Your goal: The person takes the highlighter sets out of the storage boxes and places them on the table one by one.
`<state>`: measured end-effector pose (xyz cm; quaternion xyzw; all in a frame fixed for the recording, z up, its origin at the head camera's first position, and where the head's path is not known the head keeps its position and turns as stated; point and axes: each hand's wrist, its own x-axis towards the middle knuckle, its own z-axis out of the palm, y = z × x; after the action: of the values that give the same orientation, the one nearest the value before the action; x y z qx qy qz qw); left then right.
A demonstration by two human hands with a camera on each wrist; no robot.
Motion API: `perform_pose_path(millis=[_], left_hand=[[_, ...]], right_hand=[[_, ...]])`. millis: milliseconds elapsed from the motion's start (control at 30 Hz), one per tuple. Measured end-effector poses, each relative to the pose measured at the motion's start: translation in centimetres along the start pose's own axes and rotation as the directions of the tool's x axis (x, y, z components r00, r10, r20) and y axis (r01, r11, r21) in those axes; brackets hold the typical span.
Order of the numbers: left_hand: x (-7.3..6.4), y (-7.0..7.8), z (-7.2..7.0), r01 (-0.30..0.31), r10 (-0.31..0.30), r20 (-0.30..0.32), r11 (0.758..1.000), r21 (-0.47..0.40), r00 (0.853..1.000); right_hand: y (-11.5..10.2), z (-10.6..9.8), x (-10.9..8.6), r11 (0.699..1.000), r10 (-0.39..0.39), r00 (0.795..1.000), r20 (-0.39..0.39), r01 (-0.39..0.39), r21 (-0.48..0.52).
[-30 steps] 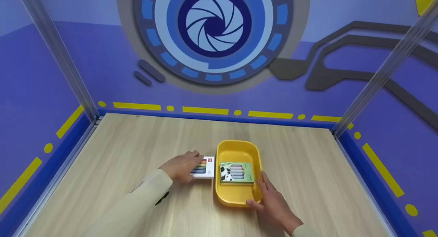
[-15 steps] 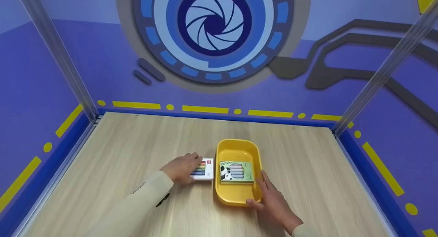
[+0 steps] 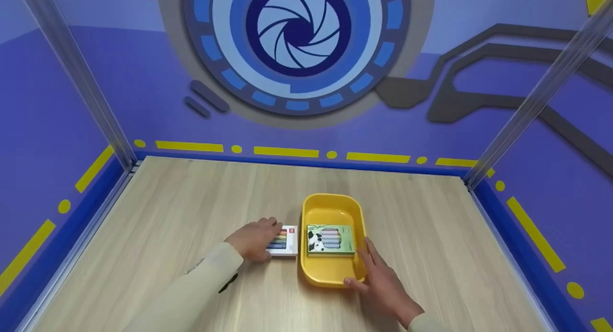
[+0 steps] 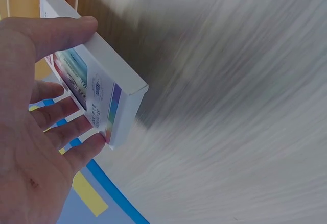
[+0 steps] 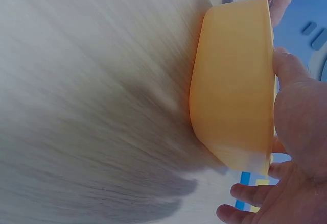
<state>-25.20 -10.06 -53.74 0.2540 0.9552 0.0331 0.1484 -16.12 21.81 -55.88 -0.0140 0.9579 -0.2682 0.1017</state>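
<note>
Fingers and thumb of the left hand (image 3: pixel 252 238) pinch a white box (image 3: pixel 290 241) across its width, the thumb along its near long edge and the fingers spread along the far one, so they stand apart by the box's breadth. The box lies to the right of the left palm, just left of a yellow tray (image 3: pixel 330 270); a narrow gap seems to show between them in the head view. Its long axis appears to run left to right, at a right angle to the tray's own near-far length, with one short end facing the tray's left wall. The left hand is the nearer one; the right hand (image 3: pixel 384 285) is across the tray, holding its near right corner, thumb at the near rim and fingers at the right side, though whether every fingertip touches I cannot tell. Inside the tray, a green box (image 3: pixel 330 239) with a panda picture lies flat, also lengthwise left to right. Whether the white box rests fully on the table (image 3: pixel 201 198) or is slightly raised cannot be told.
</note>
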Motion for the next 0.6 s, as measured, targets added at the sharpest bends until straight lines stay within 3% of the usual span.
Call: perform_pose_path(millis=[600], left_hand=[[0.2, -0.3, 1.1, 0.015, -0.015, 0.018, 1.0, 0.004, 1.0]], right_hand=[[0.2, 0.1, 0.3, 0.999, 0.025, 0.999, 0.02, -0.026, 0.027]])
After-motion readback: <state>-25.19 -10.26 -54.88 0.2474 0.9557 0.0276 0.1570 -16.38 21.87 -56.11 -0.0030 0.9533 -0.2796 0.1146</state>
